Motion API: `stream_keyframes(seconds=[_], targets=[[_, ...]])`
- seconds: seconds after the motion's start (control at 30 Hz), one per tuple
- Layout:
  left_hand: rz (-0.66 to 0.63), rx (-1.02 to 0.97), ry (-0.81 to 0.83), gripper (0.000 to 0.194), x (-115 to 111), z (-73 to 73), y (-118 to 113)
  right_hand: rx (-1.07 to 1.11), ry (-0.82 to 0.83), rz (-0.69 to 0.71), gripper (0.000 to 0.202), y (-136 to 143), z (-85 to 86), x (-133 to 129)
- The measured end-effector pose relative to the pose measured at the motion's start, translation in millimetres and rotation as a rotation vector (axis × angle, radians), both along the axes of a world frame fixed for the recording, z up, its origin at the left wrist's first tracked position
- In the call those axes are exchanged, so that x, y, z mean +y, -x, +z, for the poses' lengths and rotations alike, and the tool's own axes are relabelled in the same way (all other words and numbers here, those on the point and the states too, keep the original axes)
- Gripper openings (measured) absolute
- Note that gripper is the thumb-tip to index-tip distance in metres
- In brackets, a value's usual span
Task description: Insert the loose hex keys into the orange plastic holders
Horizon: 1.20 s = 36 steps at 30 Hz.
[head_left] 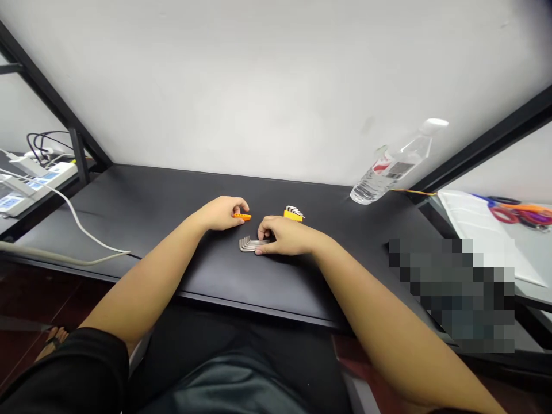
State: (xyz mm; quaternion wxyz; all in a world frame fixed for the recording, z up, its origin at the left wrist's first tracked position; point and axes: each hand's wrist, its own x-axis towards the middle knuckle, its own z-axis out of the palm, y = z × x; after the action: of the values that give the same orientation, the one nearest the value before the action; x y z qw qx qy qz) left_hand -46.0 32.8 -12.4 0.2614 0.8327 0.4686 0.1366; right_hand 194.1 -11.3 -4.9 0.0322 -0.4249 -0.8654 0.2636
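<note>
**Two hands among hex keys on a black table**

Near the middle of the frame, the right hand (287, 236) lies palm down on the black table (172, 201), its fingers curled over one end of a fan of loose silver hex keys (249, 244); the fingertips press on the keys, and their bent ends stick out to the left of the hand. Just to the upper left, the left hand (224, 213) is closed around an orange holder (242, 217), of which only a short end shows past the thumb and forefinger. The two hands sit near each other without touching.

Just above the right hand, a second set of hex keys in a yellow holder (294, 214) rests on the table, its silver ends splayed to the right. Further to the upper right, a clear water bottle (390, 169) with a white cap stands against the white wall, well apart from both hands. At the far left of the frame, a white power strip (37, 178) sits on a lower shelf, and a white cable (81, 227) trails across the table's left part. At the right edge, scissors (513, 210) with coloured handles lie on a white sheet. Nothing lies between the hands and the keys.

The loose keys are thin, L-shaped and bright steel, packed side by side.
</note>
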Motion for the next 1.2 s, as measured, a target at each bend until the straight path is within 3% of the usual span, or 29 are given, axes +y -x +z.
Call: stream_keyframes(seconds=[0.17, 0.27, 0.47, 0.6, 0.73, 0.87, 1.2], targets=[[-0.105, 0.019, -0.046, 0.025, -1, -2.5, -9, -0.062, 0.032, 0.021, 0.031, -5, 6.7, -3], [-0.155, 0.017, -0.087, 0.022, -3, -2.4, -12, -0.046, 0.020, 0.106, 0.024, -3, 10.1, -8], [-0.104, -0.082, -0.154, 0.022, -8, -1.8, -23, 0.085, -0.104, 0.236, 0.015, -9, 17.7, -9], [-0.012, -0.148, -0.171, 0.026, -17, 2.0, -28, 0.321, -0.162, 0.019, 0.019, -21, 23.4, -6], [-0.036, -0.188, -0.224, 0.028, -26, 4.4, -31, 0.634, -0.202, -0.221, 0.024, -25, 16.9, -2], [-0.092, -0.277, -0.329, 0.025, -31, 4.1, -35, 0.868, -0.185, -0.245, 0.024, -20, 5.5, 2], [-0.030, -0.347, -0.419, 0.022, -32, 6.2, -34, 0.976, -0.103, -0.330, 0.033, -17, -1.1, 8]])
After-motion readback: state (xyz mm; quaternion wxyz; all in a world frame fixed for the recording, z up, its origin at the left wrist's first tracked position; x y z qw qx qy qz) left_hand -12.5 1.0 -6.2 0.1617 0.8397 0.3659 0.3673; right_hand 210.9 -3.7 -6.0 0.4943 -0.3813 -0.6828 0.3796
